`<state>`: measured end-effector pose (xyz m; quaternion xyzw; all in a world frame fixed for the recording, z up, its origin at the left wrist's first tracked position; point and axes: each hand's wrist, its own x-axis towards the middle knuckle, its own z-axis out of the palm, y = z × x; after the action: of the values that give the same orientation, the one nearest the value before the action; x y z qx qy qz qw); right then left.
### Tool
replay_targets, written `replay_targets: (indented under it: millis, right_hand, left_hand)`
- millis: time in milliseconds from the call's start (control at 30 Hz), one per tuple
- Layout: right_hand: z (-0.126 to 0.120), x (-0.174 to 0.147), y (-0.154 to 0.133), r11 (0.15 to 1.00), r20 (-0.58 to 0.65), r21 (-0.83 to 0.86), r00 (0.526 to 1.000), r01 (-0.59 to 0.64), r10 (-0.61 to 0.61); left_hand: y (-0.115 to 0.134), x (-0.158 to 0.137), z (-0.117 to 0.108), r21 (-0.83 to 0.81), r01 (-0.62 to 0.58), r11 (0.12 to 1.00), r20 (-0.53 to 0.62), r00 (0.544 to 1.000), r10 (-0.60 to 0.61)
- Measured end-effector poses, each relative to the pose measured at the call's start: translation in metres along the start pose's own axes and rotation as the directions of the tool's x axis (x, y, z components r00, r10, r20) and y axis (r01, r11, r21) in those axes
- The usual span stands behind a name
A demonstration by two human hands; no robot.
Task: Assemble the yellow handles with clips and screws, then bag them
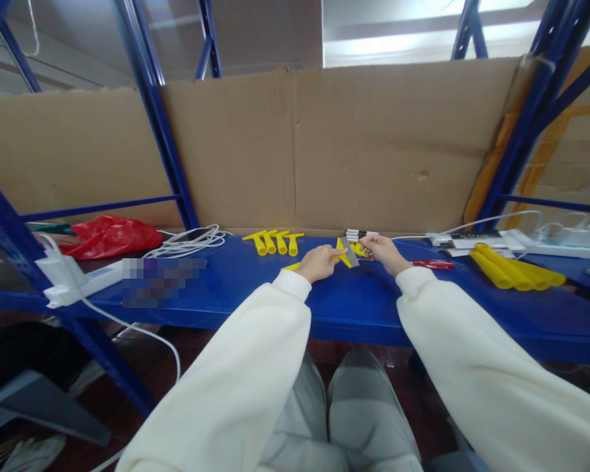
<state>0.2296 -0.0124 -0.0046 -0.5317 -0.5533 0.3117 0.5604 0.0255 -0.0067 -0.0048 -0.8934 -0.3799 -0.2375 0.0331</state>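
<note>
My left hand (319, 262) is closed around the yellow handle of a scraper (350, 252). The scraper's flat grey metal plate and yellow head stick out to the right of my fingers. Close to that plate, my right hand (386, 254) is pinched, and whatever lies between its fingertips is too small to make out. Behind the hands sit more yellow pieces (360, 249), partly hidden, and a stack of small black-and-white items (358, 234). Several yellow T-shaped handles (276, 242) lie in a row to the left.
The blue shelf (255, 295) runs across, backed by cardboard (373, 144). A red screwdriver-like tool (432, 264) and yellow tubes (514, 269) lie at right. Coiled white cable (191, 242), a red plastic bag (113, 236) and a white power strip (91, 282) are at left.
</note>
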Motion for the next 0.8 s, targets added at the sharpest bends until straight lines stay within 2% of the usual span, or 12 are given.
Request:
replay_targets:
  millis: [67, 167, 333, 467, 567, 667, 800]
  right_hand:
    - [-0.006, 0.005, 0.003, 0.998, -0.105, -0.060, 0.994, -0.008, 0.001]
    - [-0.015, 0.015, 0.011, 0.987, -0.187, -0.160, 0.982, -0.024, -0.006]
    - [-0.020, 0.027, 0.026, 0.964, -0.230, -0.265, 0.972, -0.016, -0.047]
    - [-0.016, 0.026, 0.029, 0.916, -0.201, -0.398, 0.979, -0.047, -0.037]
    - [-0.013, 0.021, 0.024, 0.805, -0.154, -0.592, 0.986, -0.045, -0.058]
    - [-0.009, 0.015, 0.015, 0.635, -0.105, -0.769, 0.994, -0.067, -0.023]
    - [-0.002, 0.009, 0.003, 0.456, -0.082, -0.885, 0.995, -0.098, 0.056]
  left_hand:
    - [-0.006, 0.000, -0.001, -0.001, 0.050, 0.999, -0.001, 0.999, -0.050]
    - [-0.012, 0.000, -0.003, -0.026, 0.104, 0.994, -0.020, 0.994, -0.105]
    - [-0.013, -0.001, -0.005, -0.015, 0.140, 0.990, 0.007, 0.990, -0.140]
    - [-0.010, -0.002, -0.003, 0.037, 0.145, 0.989, 0.064, 0.987, -0.147]
    - [-0.008, -0.002, -0.001, 0.041, 0.131, 0.991, 0.082, 0.988, -0.134]
    - [-0.008, -0.002, -0.001, 0.022, 0.124, 0.992, 0.086, 0.988, -0.126]
    - [-0.009, -0.001, -0.001, -0.001, 0.118, 0.993, 0.093, 0.989, -0.117]
